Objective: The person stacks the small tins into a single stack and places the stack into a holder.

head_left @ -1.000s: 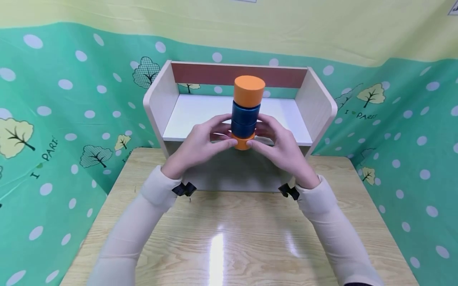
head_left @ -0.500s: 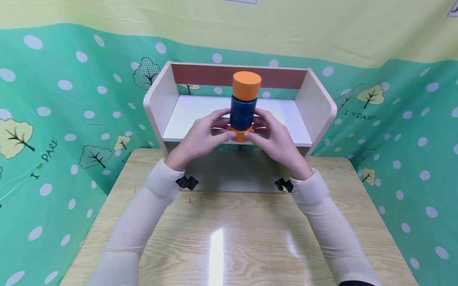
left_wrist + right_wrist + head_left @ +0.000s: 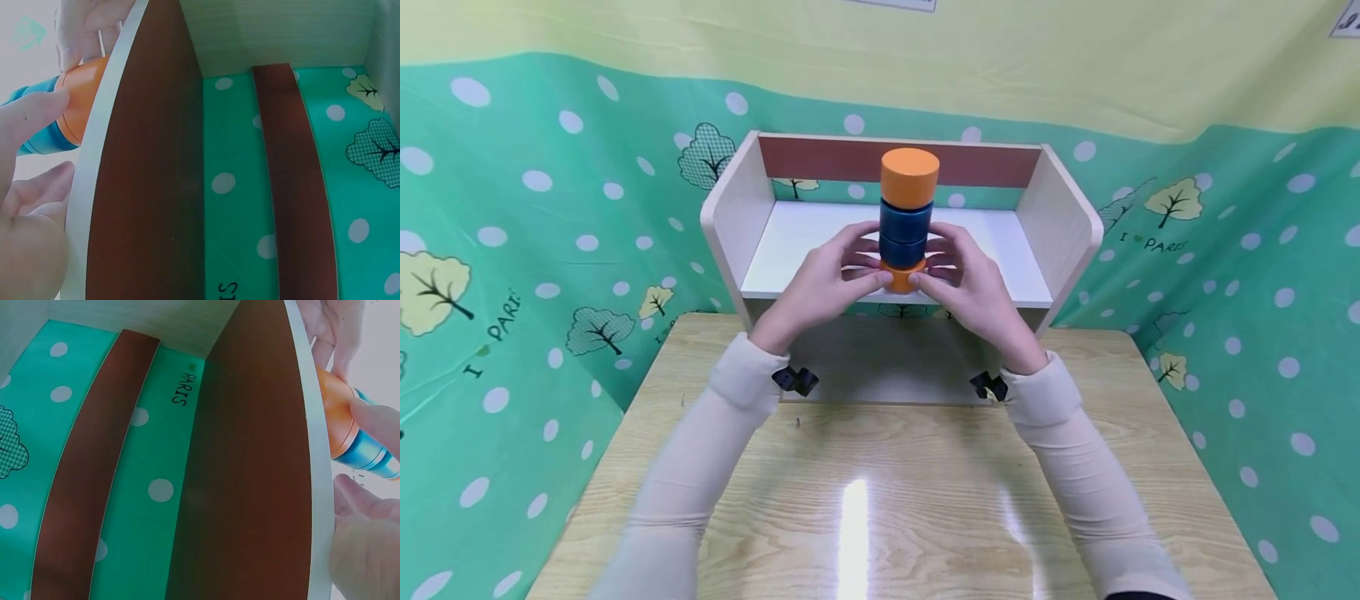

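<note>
An upright stack of cylinders stands at the front of the white shelf board [image 3: 820, 242] in the head view. From the top come an orange cylinder [image 3: 910, 177], two dark blue cylinders [image 3: 906, 227] and a smaller orange cylinder [image 3: 901, 279]. My left hand [image 3: 823, 287] and right hand [image 3: 976, 287] pinch the lowest orange cylinder from either side, thumbs in front and the other fingers behind. Both wrist views show the thumbs against that orange cylinder [image 3: 84, 103], its base partly hidden by the board's edge. Whether the stack touches the board, I cannot tell.
The shelf unit has raised side panels [image 3: 1063, 217] and a reddish-brown back rail [image 3: 820, 158]. Its lower compartment [image 3: 887, 358] lies below my hands. It stands on a wooden table [image 3: 760, 500], with a patterned green cloth [image 3: 535, 250] behind and beside it.
Both hands have carried the stack slightly away from me and to the left, over the shelf's front edge. In the last half second it moved only a little. The grip stays the same.
</note>
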The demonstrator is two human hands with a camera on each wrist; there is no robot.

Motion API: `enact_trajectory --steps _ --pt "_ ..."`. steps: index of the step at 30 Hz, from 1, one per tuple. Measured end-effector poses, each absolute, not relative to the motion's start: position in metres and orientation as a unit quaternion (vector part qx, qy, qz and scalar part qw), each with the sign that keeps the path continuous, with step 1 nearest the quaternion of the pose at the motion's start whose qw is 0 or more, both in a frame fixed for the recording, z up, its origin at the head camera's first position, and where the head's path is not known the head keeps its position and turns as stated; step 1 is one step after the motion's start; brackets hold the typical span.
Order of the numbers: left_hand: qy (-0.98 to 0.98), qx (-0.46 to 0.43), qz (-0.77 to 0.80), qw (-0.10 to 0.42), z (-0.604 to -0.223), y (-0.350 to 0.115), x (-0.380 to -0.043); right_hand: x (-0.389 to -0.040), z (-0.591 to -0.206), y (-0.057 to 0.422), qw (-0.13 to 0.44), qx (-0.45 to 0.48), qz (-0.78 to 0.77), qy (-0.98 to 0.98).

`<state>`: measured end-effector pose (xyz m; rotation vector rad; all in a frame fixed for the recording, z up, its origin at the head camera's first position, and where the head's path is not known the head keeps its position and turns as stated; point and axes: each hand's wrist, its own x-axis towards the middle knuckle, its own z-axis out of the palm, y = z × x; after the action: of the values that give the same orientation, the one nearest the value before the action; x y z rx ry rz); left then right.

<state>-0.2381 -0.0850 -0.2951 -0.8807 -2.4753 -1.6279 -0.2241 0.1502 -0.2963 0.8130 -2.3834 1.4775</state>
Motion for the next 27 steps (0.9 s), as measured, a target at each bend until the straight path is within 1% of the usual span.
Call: enact_trajectory --steps 9,14,27 --pt "-0.807 -0.258 -0.531 0.027 -0.2948 -0.0836 -0.2405 -0.2237 -0.2962 0.1464 0.119 0.24 0.489 -0.83" --pt "-0.808 -0.25 -0.533 0.026 -0.2939 -0.0834 -0.2402 -0.2239 -0.297 0.1463 0.12 0.238 0.485 -0.833" --pt "-0.813 -0.229 -0.533 0.042 -0.2944 -0.0838 -0.2414 -0.225 -0.2971 0.1466 0.118 0.23 0.477 -0.84"
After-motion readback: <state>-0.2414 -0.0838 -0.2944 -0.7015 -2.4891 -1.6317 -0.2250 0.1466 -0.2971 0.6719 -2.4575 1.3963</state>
